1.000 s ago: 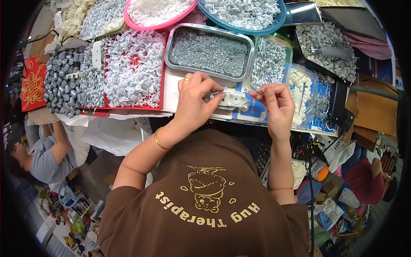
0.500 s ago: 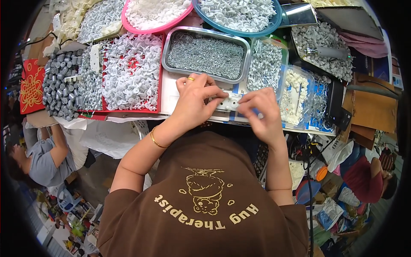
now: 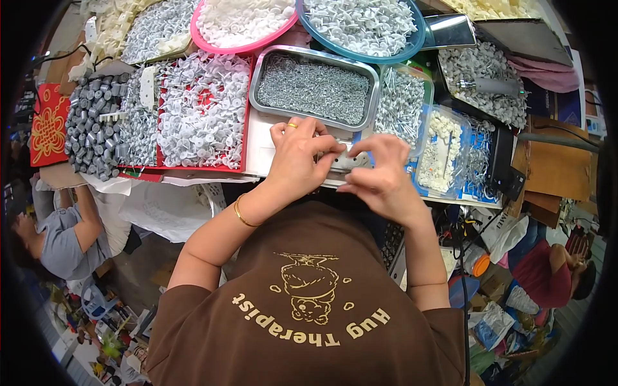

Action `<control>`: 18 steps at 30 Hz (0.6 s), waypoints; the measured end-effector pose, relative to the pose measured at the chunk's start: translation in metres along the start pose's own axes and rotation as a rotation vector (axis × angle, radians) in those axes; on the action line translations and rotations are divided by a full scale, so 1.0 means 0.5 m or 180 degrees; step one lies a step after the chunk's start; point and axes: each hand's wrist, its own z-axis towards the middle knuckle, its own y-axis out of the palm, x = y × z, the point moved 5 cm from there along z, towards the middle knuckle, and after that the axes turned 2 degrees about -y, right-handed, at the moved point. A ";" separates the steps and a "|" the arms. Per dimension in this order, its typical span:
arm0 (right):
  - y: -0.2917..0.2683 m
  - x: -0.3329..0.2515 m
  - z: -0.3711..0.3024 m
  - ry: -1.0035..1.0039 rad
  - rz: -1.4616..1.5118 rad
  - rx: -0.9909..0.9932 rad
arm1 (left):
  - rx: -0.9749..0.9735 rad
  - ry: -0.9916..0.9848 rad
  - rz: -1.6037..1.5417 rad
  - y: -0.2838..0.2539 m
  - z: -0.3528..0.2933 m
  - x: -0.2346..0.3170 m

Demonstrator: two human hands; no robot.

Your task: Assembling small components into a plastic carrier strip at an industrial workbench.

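A small white plastic piece with dark holes (image 3: 354, 160) lies at the table's near edge, between my two hands. My left hand (image 3: 300, 156), with a gold ring and bracelet, rests at its left end. The thumb and index finger there are pinched together; what they hold is hidden. From the right, my right hand (image 3: 385, 179) reaches over the piece, thumb and index finger curved but apart, with nothing visible between them. Just beyond my hands stands a metal tray (image 3: 255, 96) full of small screws.
To the left, a red box (image 3: 246, 122) holds white round clips beside grey cylinders (image 3: 96, 132). A pink basin (image 3: 196, 35) and a teal basin (image 3: 421, 38) stand at the back. Clear tubs (image 3: 430, 103) of nails and cream parts sit right, near a power tool (image 3: 496, 85) on more clips.
My right hand has drawn nearer to me and slightly left, its thumb and index finger now spread over the white piece. My left hand has shifted slightly right; the view has moved a little.
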 end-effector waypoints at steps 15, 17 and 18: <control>-0.079 0.156 -0.025 0.1333 -0.0617 0.0658 | 0.0062 0.0020 -0.0003 0.002 -0.008 -0.004; -0.088 0.197 -0.040 0.1728 -0.1507 0.0682 | 0.0096 0.0023 0.0015 0.002 0.001 -0.006; -0.084 0.189 -0.035 0.1508 -0.1682 0.0599 | 0.0097 -0.0010 0.0026 0.000 -0.003 -0.006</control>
